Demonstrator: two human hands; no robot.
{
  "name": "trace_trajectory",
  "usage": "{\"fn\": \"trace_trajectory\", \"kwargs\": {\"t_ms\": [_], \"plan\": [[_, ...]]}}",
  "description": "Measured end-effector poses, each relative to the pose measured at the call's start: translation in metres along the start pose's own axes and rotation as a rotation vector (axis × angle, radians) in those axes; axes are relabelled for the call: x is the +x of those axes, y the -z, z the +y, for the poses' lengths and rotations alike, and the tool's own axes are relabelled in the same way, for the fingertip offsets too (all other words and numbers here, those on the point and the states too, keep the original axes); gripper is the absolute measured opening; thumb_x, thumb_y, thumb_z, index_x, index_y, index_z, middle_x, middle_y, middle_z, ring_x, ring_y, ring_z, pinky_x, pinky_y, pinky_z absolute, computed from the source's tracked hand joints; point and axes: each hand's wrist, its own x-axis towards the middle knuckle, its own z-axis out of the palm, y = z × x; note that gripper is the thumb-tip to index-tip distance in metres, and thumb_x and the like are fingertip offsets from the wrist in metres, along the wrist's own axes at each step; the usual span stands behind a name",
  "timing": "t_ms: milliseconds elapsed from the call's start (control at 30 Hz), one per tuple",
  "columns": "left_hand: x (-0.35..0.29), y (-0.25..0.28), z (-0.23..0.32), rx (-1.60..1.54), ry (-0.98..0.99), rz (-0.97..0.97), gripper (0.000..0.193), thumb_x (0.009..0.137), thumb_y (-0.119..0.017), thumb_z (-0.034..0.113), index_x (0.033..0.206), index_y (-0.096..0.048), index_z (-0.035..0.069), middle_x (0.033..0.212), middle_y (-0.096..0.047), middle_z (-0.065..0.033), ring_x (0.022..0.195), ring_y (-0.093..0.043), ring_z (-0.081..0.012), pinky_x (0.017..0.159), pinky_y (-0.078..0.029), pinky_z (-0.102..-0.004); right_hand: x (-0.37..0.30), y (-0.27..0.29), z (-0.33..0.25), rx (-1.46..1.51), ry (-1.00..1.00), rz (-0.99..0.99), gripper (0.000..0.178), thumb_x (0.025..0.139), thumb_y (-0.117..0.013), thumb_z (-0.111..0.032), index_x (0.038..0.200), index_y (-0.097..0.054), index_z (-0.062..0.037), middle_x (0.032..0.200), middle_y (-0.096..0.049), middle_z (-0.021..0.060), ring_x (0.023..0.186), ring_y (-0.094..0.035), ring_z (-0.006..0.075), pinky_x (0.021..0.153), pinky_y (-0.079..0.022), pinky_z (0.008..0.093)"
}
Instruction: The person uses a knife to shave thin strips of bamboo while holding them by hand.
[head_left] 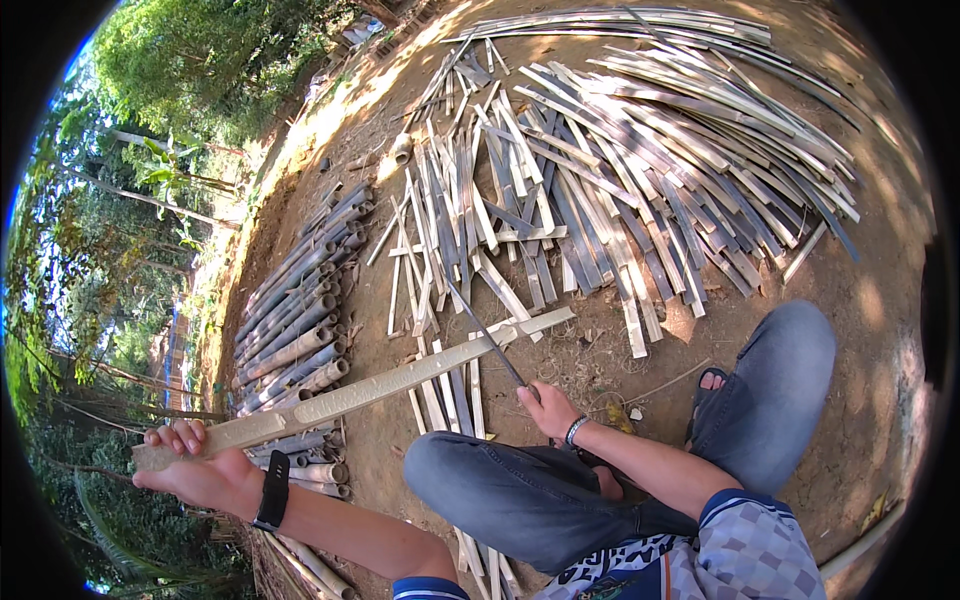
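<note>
A long, pale split bamboo slat (360,393) slants across in front of me, its left end low and its far end up to the right. Around that left end my left hand (205,470) is closed, thumb below and fingers over the edge. My right hand (553,412) grips a long thin knife (506,364) by its handle. The dark blade points up and to the left, crossing the slat near its far end; whether it touches the wood I cannot tell. Both legs are bent, and the right hand is by my knees.
A large heap of split bamboo strips (640,150) spreads over the dirt ground ahead. Round bamboo poles (300,310) lie stacked at the left, cut ends toward me. More strips (445,390) lie under the slat. Trees (200,90) stand beyond on the left.
</note>
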Motion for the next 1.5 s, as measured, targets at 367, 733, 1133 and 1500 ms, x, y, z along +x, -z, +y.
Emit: {"fn": "trace_trajectory", "kwargs": {"t_ms": [367,733,1133,1500], "plan": [[0.008,-0.005,-0.003,0.009,0.052,-0.026,0.057,0.099,-0.012,0.055,0.083,-0.041,0.008,0.061,-0.031,0.0005,0.050,-0.030,-0.0106,0.046,-0.029,-0.0243,0.006,-0.002,0.028,-0.102,0.077,0.120,0.042,0.095,-0.046,-0.039,0.083,-0.053,0.0006,0.055,-0.055,0.0181,0.046,-0.060,0.0312,0.047,-0.047,0.0405],[0.020,-0.008,-0.021,0.019,0.034,0.051,0.056,0.100,-0.015,0.054,0.082,-0.040,0.008,0.063,-0.031,0.0001,0.051,-0.029,-0.0108,0.046,-0.027,-0.0237,0.005,0.005,0.012,-0.018,-0.096,0.001,0.050,0.094,-0.046,-0.046,0.084,-0.054,0.0019,0.067,-0.058,0.0258,0.070,-0.059,0.0448,0.064,-0.046,0.0499],[0.020,-0.020,-0.018,0.031,0.049,0.054,0.057,0.099,-0.014,0.056,0.082,-0.040,0.008,0.062,-0.030,0.0002,0.051,-0.028,-0.0106,0.045,-0.025,-0.0231,0.003,0.008,0.026,-0.038,-0.081,-0.035,0.051,0.094,-0.045,-0.047,0.085,-0.055,0.0016,0.073,-0.060,0.0260,0.076,-0.060,0.0439,0.069,-0.046,0.0485],[0.019,-0.018,-0.018,0.038,0.039,0.040,0.057,0.099,-0.015,0.057,0.083,-0.040,0.008,0.062,-0.031,-0.0001,0.051,-0.028,-0.0104,0.045,-0.026,-0.0233,0.008,0.004,0.042,0.000,-0.071,0.038,0.053,0.094,-0.043,-0.048,0.085,-0.056,0.0024,0.074,-0.060,0.0242,0.076,-0.060,0.0421,0.070,-0.046,0.0477]]}}
